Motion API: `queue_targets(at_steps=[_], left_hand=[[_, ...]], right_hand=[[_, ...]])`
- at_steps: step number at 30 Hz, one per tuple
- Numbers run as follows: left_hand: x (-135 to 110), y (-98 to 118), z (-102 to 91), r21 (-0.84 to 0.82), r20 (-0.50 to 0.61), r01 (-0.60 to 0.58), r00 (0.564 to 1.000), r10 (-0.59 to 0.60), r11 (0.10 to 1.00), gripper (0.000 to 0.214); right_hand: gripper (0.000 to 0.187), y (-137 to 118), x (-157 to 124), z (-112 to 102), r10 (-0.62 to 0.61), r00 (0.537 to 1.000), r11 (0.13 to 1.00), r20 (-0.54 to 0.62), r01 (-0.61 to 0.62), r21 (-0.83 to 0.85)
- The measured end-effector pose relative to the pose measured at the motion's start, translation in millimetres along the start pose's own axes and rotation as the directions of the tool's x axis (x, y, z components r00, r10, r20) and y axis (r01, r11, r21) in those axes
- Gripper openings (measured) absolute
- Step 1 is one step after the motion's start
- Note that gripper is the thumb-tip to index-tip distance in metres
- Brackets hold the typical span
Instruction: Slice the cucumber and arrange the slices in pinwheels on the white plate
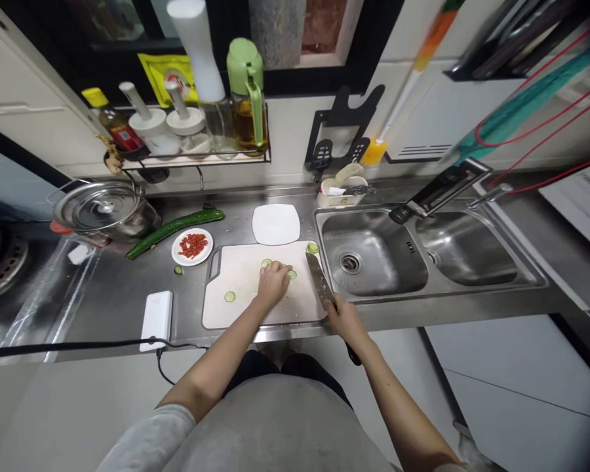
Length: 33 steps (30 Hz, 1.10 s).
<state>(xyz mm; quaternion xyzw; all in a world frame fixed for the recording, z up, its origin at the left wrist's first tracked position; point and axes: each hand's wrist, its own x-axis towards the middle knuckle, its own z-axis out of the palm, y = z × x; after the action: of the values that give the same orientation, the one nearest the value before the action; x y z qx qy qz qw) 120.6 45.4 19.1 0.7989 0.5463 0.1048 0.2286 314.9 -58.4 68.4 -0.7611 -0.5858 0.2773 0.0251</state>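
Note:
My right hand [348, 322] is closed around the handle of a kitchen knife [319, 278]. The broad blade points away from me over the right edge of a white cutting board [246, 313]. Near the board's middle, my left hand [274, 283] reaches down with fingers bunched over cucumber slices [292, 275]; what lies under the fingertips is partly hidden. A lone cucumber slice [230, 297] lies farther left on the board. A few more slices [313, 248] rest at its far right corner.
Behind the board is a white square plate [276, 224]. To the left are a long cucumber [174, 231], a small plate of red pieces [193, 247], a cucumber end [177, 269], a white power bank [156, 320] and a lidded pot [109, 213]. A double sink [373, 255] adjoins the right.

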Motion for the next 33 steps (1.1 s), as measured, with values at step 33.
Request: queue_targets(at_steps=[33], left_hand=[[-66.9,-73.9,-52.3,-0.067,0.074,0.456,0.889,-0.451,0.887,0.016]], right_hand=[[0.026,-36.1,-5.4,2.2,-0.129,0.965,0.970,0.230,0.171,-0.174]])
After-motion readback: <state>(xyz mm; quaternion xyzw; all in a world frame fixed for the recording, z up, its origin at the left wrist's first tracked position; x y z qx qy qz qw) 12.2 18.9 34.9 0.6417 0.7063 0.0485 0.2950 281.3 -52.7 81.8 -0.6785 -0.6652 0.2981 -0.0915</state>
